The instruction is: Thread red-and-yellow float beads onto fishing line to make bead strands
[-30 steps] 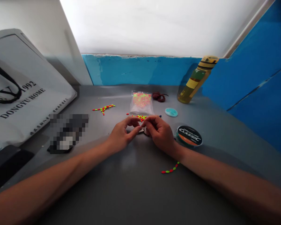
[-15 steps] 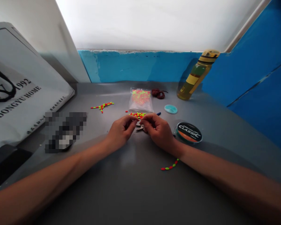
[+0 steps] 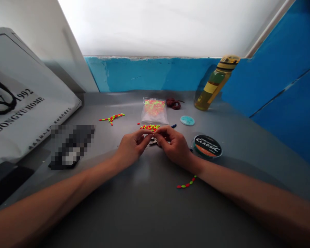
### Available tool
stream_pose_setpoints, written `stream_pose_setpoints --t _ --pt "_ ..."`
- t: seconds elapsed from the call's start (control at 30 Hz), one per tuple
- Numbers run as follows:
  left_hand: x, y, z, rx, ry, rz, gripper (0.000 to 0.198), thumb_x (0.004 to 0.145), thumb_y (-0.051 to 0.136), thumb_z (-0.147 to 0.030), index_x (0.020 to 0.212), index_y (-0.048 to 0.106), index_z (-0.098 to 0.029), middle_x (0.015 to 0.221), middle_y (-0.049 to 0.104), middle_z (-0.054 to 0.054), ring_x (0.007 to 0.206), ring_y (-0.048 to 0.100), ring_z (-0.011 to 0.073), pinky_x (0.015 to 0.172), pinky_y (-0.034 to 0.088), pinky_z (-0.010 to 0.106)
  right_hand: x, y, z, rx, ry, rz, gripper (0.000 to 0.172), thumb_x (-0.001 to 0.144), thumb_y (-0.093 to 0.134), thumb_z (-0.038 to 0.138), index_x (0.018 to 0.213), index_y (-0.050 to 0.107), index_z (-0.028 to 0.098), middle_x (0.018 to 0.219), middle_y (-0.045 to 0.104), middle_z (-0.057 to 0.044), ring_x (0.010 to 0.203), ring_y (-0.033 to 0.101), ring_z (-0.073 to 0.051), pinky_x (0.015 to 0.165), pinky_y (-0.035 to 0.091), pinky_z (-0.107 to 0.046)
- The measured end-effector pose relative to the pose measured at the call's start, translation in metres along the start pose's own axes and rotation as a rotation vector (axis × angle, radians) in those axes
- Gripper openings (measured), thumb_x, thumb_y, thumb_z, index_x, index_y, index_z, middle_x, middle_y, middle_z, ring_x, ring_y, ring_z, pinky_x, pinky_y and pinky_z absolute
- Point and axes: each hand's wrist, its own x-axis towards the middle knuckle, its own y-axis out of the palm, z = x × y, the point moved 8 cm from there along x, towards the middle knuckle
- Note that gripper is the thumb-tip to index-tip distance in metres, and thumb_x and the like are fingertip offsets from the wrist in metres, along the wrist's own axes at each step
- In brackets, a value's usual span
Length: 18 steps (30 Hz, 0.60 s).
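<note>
My left hand (image 3: 131, 146) and my right hand (image 3: 174, 144) meet fingertip to fingertip over the middle of the table. Both are closed in a pinch; whatever lies between the fingertips is too small to make out. Just beyond them is a pile of loose red and yellow-green beads (image 3: 150, 127). Partly hidden under the fingers lies a metal tool (image 3: 153, 141), perhaps pliers or scissors, with a blue end (image 3: 174, 126) past my right hand. A curved string of red and green beads (image 3: 187, 185) lies beside my right wrist, its upper end hidden by the forearm.
Behind the pile lies a clear bag of beads (image 3: 155, 111), with a dark red cord bundle (image 3: 174, 103) beside it. On the right are a line spool (image 3: 208, 146), a turquoise disc (image 3: 187, 120) and a yellow bottle (image 3: 214, 86). Leftward sit bead strands (image 3: 112, 118), a blurred-out object (image 3: 72, 148) and a white bag (image 3: 28, 96).
The view has shifted very slightly. Both hands stay pinched together in nearly the same place, with the left index finger a little straighter.
</note>
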Motion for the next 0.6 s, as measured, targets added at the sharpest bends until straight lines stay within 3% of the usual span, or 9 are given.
stream_pose_setpoints --t 0.17,0.37,0.6 --pt "-0.001 -0.004 0.001 0.079 0.013 -0.035 0.026 0.093 0.059 -0.04 0.1 0.076 -0.022 0.05 0.039 -0.007 0.047 0.032 0.009 0.047 0.025 0.024 0.0 -0.001 0.003 -0.002 -0.013 -0.013 0.01 0.092 0.06 0.029 0.091 0.062 0.019 0.072 0.061 0.0 0.061 0.053 -0.012 0.057 0.044 -0.028" --pt "0.0 -0.009 -0.009 0.061 0.165 -0.093 0.023 0.091 0.064 -0.032 0.109 0.073 -0.021 0.075 0.057 -0.001 0.061 0.047 0.01 0.057 0.039 0.023 0.0 -0.002 0.001 -0.019 0.009 -0.025 0.011 0.092 0.059 0.03 0.091 0.062 0.019 0.075 0.063 -0.001 0.06 0.054 -0.012 0.056 0.044 -0.028" --pt "0.0 -0.002 -0.004 0.028 0.059 -0.026 0.018 0.093 0.059 -0.032 0.096 0.071 -0.019 0.055 0.044 -0.007 0.05 0.036 0.0084 0.049 0.028 0.022 -0.001 -0.001 0.005 -0.035 -0.011 -0.005 0.009 0.092 0.059 0.027 0.09 0.063 0.019 0.073 0.062 0.0 0.06 0.052 -0.011 0.056 0.043 -0.027"
